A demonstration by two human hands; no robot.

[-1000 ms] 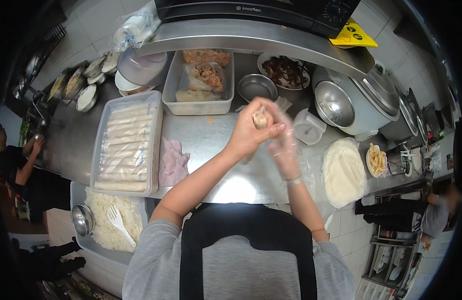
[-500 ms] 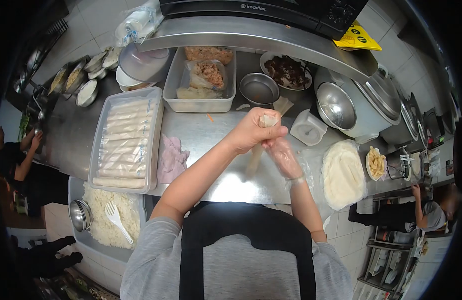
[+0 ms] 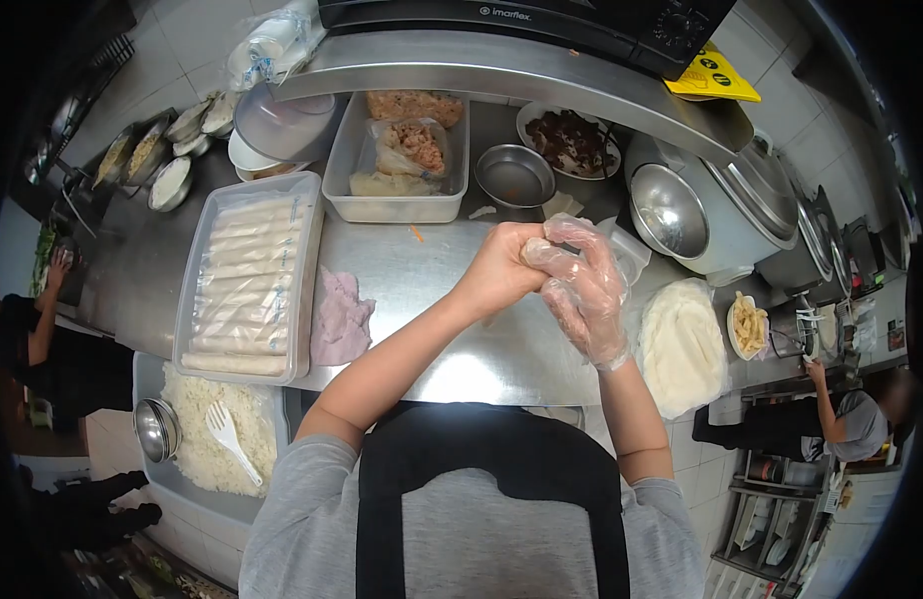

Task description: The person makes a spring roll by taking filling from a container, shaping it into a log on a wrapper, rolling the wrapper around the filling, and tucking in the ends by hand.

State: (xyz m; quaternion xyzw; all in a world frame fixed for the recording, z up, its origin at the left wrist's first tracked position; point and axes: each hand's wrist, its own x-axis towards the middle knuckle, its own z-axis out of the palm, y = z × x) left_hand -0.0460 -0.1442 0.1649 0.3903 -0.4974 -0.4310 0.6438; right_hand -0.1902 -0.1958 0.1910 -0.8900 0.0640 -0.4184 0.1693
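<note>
Above the steel counter my left hand [image 3: 504,266], bare, is closed with its fingers curled; what it grips is mostly hidden behind the other hand. My right hand [image 3: 589,290] wears a clear plastic glove, its fingers bent round toward the left one and touching it at the fingertips. What lies between the hands is too hidden to name. Close to the gloved hand is a white scale [image 3: 629,252], partly covered. Behind the hands stands a round metal bowl [image 3: 514,176]. A lilac cloth [image 3: 342,317] lies to the left.
Left are a container of wrapped rolls [image 3: 315,230] and a tub of rice [image 3: 278,439]. A container with bagged filling [image 3: 392,210] stands behind. Pale dough [image 3: 683,349] on plastic lies right, beside a bowl of yellow strips [image 3: 748,327]. People stand at both sides.
My right hand has moved up from below my left hand to its right side, fingers now over the left fingertips. The pale strip hanging below my left hand no longer shows clearly.
</note>
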